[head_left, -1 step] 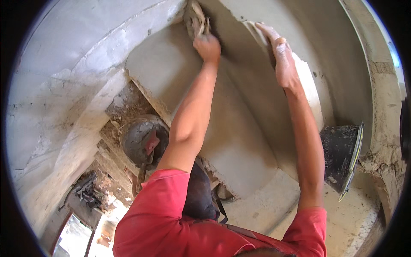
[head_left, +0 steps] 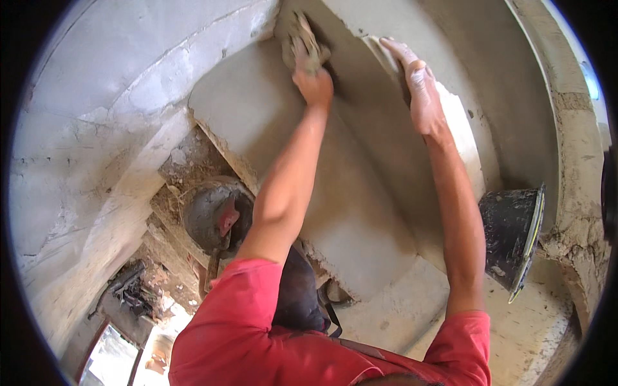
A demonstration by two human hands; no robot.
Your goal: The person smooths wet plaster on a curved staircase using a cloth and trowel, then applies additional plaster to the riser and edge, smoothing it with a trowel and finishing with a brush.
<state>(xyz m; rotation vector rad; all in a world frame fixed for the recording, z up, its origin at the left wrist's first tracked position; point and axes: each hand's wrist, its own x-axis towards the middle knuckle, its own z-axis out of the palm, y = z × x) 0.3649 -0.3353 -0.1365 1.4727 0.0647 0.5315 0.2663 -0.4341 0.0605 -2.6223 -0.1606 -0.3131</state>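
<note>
My left hand (head_left: 313, 80) is closed on a grey, mortar-smeared sponge (head_left: 317, 53), pressed to the smooth grey plaster (head_left: 251, 83) close to the inner corner at the far end. Mortar coats its fingers, and part of the sponge is hidden beneath them. Farther right, my right hand (head_left: 421, 96) lies along the pale broken edge (head_left: 458, 119) of a raised plastered ledge. Its fingers are stretched out, pointing away from me, with whitish dust on fingers and thumb; it grips nothing.
A black bucket (head_left: 508, 225) lies tilted on the right. At left, below the plaster's edge, a round container of grey mortar (head_left: 205, 206) holds a trowel with a reddish blade (head_left: 228, 217). Rubble (head_left: 161, 273) lies lower left. A dark bag (head_left: 299, 293) is by my body.
My left hand and the sponge have shifted slightly nearer and to the right, away from the far corner. The right hand stays almost in place on the ledge edge.
</note>
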